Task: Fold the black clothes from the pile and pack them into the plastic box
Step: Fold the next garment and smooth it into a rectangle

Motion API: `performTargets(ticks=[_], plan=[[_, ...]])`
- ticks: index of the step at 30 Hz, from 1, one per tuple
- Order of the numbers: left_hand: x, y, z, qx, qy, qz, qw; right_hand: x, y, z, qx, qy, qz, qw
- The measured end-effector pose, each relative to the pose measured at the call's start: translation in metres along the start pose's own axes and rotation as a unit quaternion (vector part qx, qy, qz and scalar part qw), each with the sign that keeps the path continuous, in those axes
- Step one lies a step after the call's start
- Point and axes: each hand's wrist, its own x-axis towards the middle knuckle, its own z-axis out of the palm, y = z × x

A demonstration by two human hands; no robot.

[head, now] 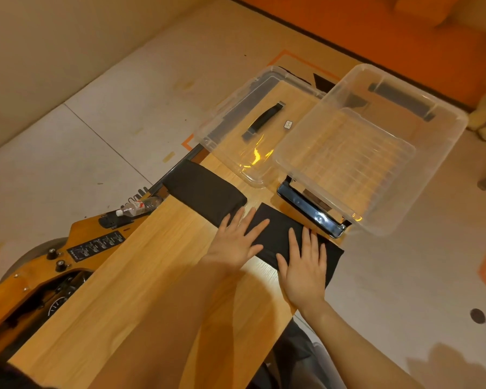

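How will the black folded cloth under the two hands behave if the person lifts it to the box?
The folded black cloth is probably floppy: it lies flat under the left hand and right hand, and one end overhangs the table edge. Lifted by one end, it would likely sag and unfold. It seems light and not fragile, so supporting it from beneath with both hands should suit the empty plastic box.

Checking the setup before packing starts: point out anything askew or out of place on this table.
The plastic box juts past the table's right edge, and the garment under both flat hands, left hand, right hand, overhangs that edge too. A water bottle lies on its side off the left edge.
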Motion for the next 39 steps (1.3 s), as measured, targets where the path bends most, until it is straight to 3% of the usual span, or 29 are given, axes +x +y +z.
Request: performTargets(ticks=[11,17,27,33,39], plan=[[-0.020,0.011,-0.009,0.018,0.025,-0.016,0.999,-0.027,0.023,-0.012,-0.004,-0.041,-0.029,0.999],[-0.053,0.013,-0.028,-0.032,0.067,-0.076,0.994,-0.028,0.008,-0.037,0.027,-0.069,-0.064,0.995],[-0.156,-0.018,-0.036,-0.093,0.098,-0.203,0.970,-0.040,-0.065,-0.071,0.020,-0.078,-0.195,0.977],[-0.229,-0.041,-0.015,-0.124,0.108,-0.313,0.935,-0.053,-0.131,-0.070,0.004,-0.105,-0.316,0.943],[-0.308,-0.060,0.012,-0.131,0.146,-0.438,0.877,-0.055,-0.208,-0.059,-0.042,-0.144,-0.460,0.875]])
